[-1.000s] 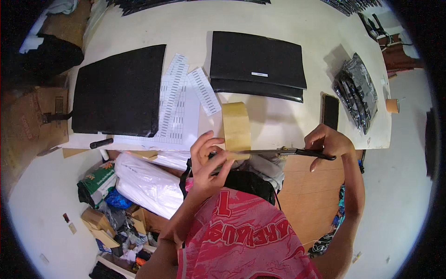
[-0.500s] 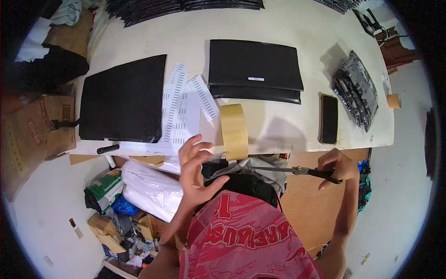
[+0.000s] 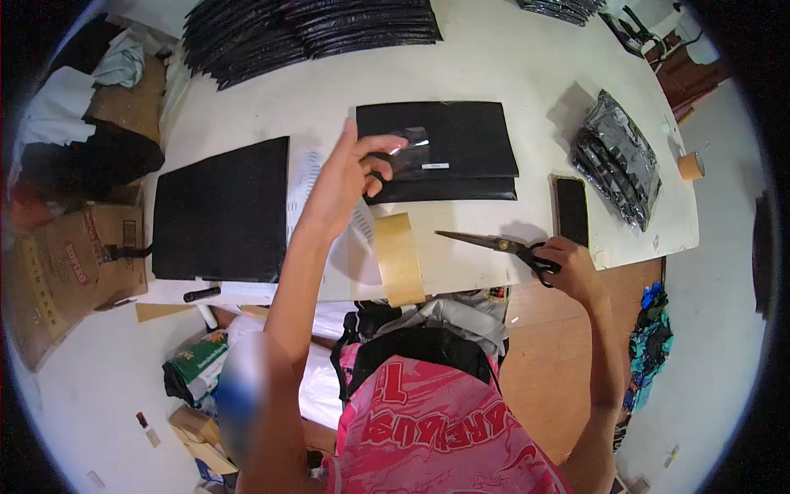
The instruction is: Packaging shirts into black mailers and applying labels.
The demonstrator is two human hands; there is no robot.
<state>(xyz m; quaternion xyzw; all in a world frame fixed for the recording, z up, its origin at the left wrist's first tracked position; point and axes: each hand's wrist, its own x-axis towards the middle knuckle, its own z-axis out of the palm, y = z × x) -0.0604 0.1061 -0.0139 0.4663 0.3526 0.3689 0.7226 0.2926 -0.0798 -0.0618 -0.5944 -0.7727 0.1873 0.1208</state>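
Note:
My left hand (image 3: 350, 173) reaches over the folded black plastic package (image 3: 469, 136) in the middle of the table. A short, shiny piece of clear tape (image 3: 418, 148) is at its fingertips, over the package beside a small white label (image 3: 435, 166). My right hand (image 3: 572, 265) grips the black handles of the scissors (image 3: 481, 240), whose blades look closed and point left. Between my hands stands a wide tan tape roll (image 3: 400, 263), near the table's front edge. Partly behind my left forearm are printed label sheets (image 3: 346, 263).
At left lies a flat black package (image 3: 222, 210). Stacks of black plastic packages (image 3: 313, 37) fill the far side. On the right are a phone (image 3: 572, 210), a clear-wrapped black bundle (image 3: 617, 160) and a small tan roll (image 3: 691, 166). A cardboard box (image 3: 78, 263) stands left of the table.
My left hand has moved up and forward from the table's edge to the folded package, with clear tape now visible. My right hand has brought the scissors forward over the tabletop.

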